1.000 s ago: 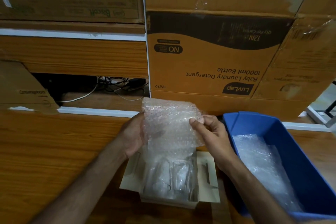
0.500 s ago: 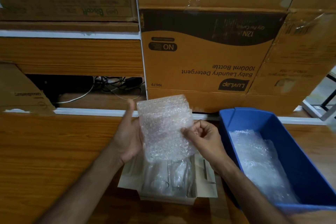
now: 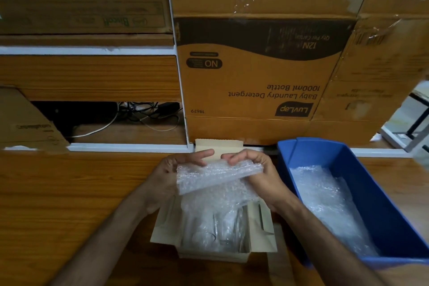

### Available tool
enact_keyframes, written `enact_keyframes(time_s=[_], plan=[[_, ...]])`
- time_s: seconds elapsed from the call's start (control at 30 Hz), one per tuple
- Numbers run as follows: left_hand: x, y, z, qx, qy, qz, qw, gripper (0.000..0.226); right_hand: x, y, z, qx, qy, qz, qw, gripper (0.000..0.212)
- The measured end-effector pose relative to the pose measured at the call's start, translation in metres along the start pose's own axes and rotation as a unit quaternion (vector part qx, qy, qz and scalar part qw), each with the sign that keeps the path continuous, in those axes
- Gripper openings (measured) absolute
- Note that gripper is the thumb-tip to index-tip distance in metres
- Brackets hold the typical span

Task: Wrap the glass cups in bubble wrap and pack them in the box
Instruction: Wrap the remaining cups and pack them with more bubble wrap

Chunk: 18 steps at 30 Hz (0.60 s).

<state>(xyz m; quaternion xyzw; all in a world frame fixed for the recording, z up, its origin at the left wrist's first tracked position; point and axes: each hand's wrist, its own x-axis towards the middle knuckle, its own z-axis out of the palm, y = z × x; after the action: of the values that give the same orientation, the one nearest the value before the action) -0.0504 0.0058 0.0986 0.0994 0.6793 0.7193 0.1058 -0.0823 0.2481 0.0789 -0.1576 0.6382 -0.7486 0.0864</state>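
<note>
Cups [image 3: 214, 231] sit low in the small box [image 3: 243, 255], near the front edge of the desk [image 3: 69, 193]. They look partly wrapped, but the clear stuff hides how many there are.

Both hands hold a folded sheet of wrap [image 3: 216, 175] just above the box. The left hand [image 3: 171, 169] grips the left end, with its fingers [image 3: 204, 153] curled over the top. The right hand [image 3: 253, 167] pinches the right end, thumb under and fingers over. The sheet is tilted, its right end higher.

I think this step is to lay the sheet over the cups as a soft top.

To do it well:
- Keep the sheet folded so it stays thick.
- Bring it down flat and slow, right over the cups.
- Tuck the ends down by the box walls so no glass shows.
- Press softly. Glass can crack if pushed hard.
- Make sure the cups cannot rattle or touch each other.
- Keep the flaps [image 3: 263, 227] open wide till the sheet is in.

More wrap lies in the blue bin [image 3: 383, 193] at the right edge of the desk, in case a gap is left.
</note>
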Motion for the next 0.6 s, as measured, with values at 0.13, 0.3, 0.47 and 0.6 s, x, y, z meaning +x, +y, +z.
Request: enact_keyframes(time_s=[0.13,0.3,0.47,0.6], plan=[[-0.007,-0.002,-0.008,-0.193,0.01,-0.118,0.974,0.043,-0.001,0.006,-0.003,-0.015,-0.013,-0.012,1.0,0.03],[-0.009,-0.008,-0.003,-0.016,0.042,-0.124,0.991,0.062,-0.001,0.008,-0.005,-0.051,-0.07,-0.033,0.996,0.006],[-0.009,-0.007,0.006,0.054,0.101,-0.036,0.993,0.042,-0.007,0.004,-0.015,-0.072,-0.122,0.011,0.99,0.033],[-0.009,-0.007,0.01,0.085,0.119,0.049,0.988,0.029,-0.013,-0.01,0.0,-0.108,-0.016,0.057,0.992,0.048]])
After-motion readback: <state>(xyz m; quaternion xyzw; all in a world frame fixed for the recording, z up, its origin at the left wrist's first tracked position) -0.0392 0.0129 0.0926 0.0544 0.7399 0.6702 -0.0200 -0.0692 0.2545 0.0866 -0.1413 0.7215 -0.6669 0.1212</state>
